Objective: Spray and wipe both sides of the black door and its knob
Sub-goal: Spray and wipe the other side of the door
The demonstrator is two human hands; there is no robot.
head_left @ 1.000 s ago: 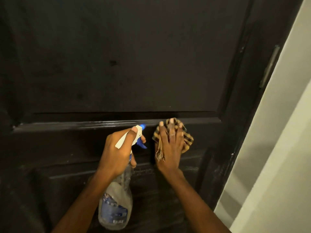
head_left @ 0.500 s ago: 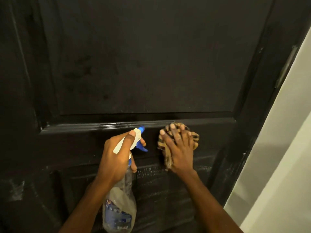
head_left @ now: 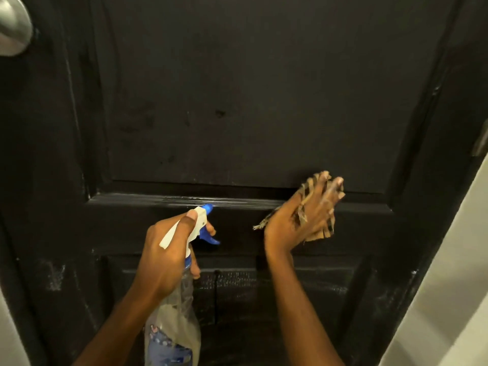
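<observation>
Right hand perhaps flat on cloth

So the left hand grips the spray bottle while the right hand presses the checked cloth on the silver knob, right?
No: the head view shows the right hand pressing the cloth on the black door, not the knob. The rest stands.
</observation>
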